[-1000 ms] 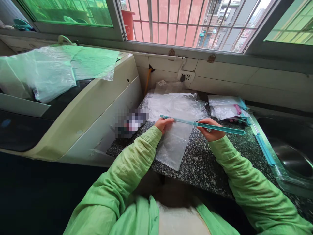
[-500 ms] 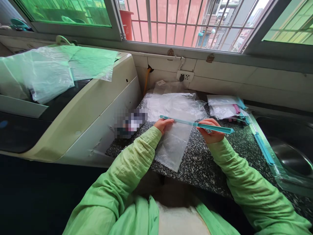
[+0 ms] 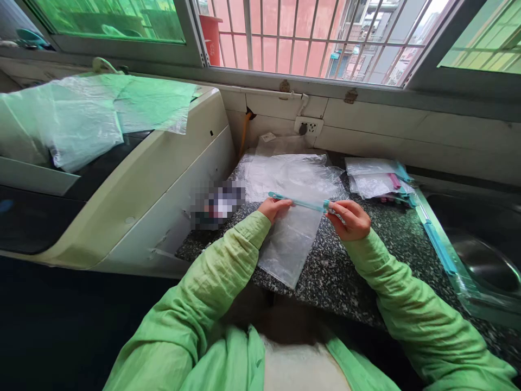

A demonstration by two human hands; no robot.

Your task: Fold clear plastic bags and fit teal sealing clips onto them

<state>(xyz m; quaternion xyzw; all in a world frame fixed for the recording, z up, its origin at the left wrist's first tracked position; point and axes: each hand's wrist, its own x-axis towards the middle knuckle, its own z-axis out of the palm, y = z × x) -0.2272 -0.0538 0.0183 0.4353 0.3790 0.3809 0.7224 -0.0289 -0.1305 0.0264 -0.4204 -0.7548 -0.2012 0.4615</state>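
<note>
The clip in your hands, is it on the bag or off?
On: the clip runs across the bag, pinched near its ends by the left hand and right hand.

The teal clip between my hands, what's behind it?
Behind the teal clip lies a heap of clear plastic bags on the speckled countertop, with a wall socket farther back. What lies under that heap is covered and can't be seen.
</note>
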